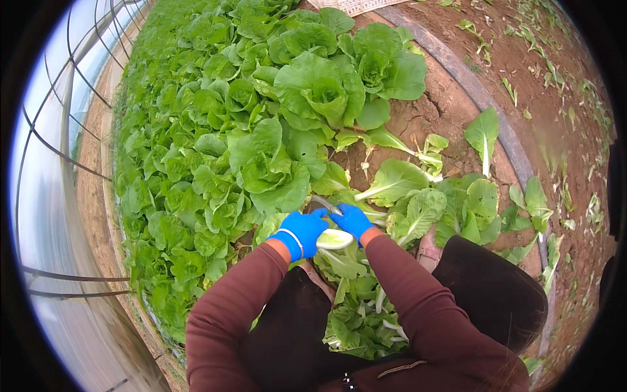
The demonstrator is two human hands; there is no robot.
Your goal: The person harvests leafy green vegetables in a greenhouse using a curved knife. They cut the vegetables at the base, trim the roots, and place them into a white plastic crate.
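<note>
My left hand (300,235), in a blue glove with a white band at the wrist, is beside a pale green, stripped cabbage heart (334,239); its fingers curl, but its grip is partly hidden. My right hand (352,221), also gloved in blue, is closed on a small curved knife (325,204), whose blade points up and left. The two hands nearly meet above the heart. Just beyond them stands a leafy green cabbage plant (267,171). Loose cut leaves (360,318) lie heaped between my legs.
Dense rows of leafy plants (171,171) fill the left side, beside a greenhouse wall of clear film (49,196). A dark hose or strip (470,83) curves along the soil at the right. Torn leaves (397,181) lie ahead; a pale plastic crate (352,6) sits at the top.
</note>
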